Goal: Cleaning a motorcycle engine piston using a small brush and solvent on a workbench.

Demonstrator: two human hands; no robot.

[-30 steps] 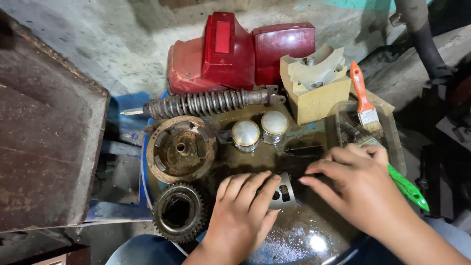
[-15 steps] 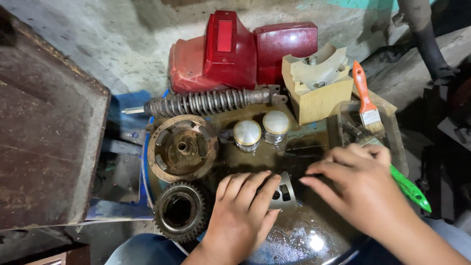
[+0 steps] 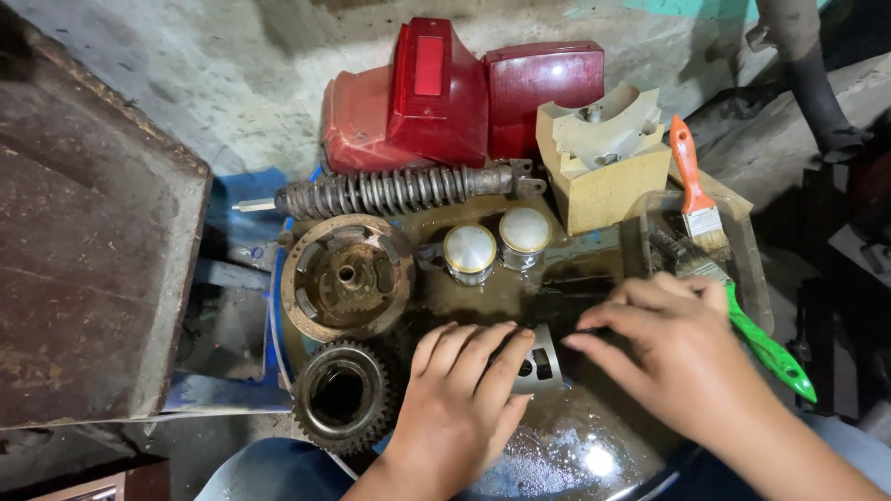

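Note:
My left hand (image 3: pixel 459 404) lies palm down on a small grey metal part (image 3: pixel 538 364) on the oily top of a blue drum (image 3: pixel 575 445), its fingers wrapped over the part's left side. My right hand (image 3: pixel 682 357) is just to the right, fingertips pointing left at the part's edge; whether they touch it is unclear. Two round metal pistons (image 3: pixel 497 243) stand upright just beyond my hands. A rusty round hub (image 3: pixel 347 276) and a toothed gear (image 3: pixel 340 394) sit to the left.
A coil spring shock absorber (image 3: pixel 394 190) lies across the back, with red plastic covers (image 3: pixel 445 93) behind it. A beige block part (image 3: pixel 603 158) stands at the right. A clear tray (image 3: pixel 742 250) holds an orange-handled brush (image 3: pixel 694 190) and a green-handled brush (image 3: pixel 766 348). A rusty metal slab (image 3: pixel 83 241) fills the left.

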